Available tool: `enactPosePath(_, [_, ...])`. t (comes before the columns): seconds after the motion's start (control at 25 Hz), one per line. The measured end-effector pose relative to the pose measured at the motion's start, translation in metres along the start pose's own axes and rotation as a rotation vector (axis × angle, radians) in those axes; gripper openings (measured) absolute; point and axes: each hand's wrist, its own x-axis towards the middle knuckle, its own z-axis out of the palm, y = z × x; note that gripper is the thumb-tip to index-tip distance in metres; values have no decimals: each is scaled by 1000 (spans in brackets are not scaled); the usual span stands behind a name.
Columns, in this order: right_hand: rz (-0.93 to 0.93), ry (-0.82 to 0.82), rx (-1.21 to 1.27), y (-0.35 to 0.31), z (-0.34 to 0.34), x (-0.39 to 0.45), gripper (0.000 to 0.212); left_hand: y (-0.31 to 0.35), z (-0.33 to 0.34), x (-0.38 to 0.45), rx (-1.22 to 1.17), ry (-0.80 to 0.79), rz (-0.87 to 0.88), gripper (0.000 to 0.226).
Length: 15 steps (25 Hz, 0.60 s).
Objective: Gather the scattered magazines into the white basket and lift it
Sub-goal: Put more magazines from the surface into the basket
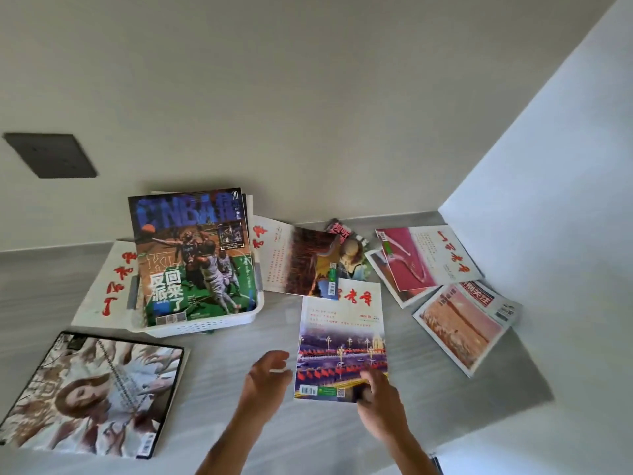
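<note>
Left of centre, the white basket [205,325] is seen already stacked above its rim. Lower centre: left hand [267,375] spread, holding nothing; right hand [376,394] pinching the nearest magazine [342,341] by its bottom corner. Slippage is judged likely from so slight a corner grip.

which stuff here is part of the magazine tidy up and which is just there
Job: white basket; basketball magazine lying in it; night-street magazine under the right hand; left hand; black-bordered magazine; pink magazine.
Just there: dark wall plate; grey surface.
</note>
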Motion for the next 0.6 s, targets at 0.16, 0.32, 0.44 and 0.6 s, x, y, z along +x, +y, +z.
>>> enactPosePath(0.16, [-156,-69,-240,34,-3,7,59,-14,40,2,193,-36,-92,31])
enactPosePath(0.32, [-283,-75,-317,56,-1,6,67,-7,82,0,79,-11,-235,22])
enactPosePath(0.44, [-359,-88,-339,74,-7,11,69,-6,118,3,273,131,-171,43])
enactPosePath(0.6, [-384,-149,-376,79,-12,16,70,-3,126,9,332,314,-173,49])
